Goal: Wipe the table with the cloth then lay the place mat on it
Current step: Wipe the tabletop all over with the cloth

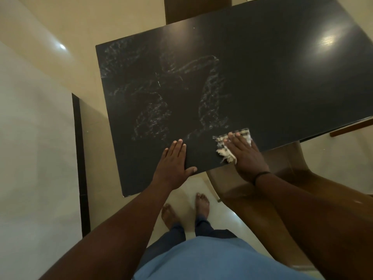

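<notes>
The dark table (262, 77) fills the upper middle of the head view, with damp streaks on its left half. My right hand (243, 153) presses flat on a checked cloth (222, 145) near the table's front edge; only the cloth's left side and far corner show past the fingers. My left hand (173, 160) lies flat on the table at the front edge, left of the cloth, fingers together and thumb out, holding nothing. No place mat is in view.
A brown wooden chair (282, 174) stands under the table's front right edge, beside my right arm. Another chair back (193, 9) shows beyond the far edge. Pale tiled floor surrounds the table, and my bare feet (185, 209) stand just short of the front edge.
</notes>
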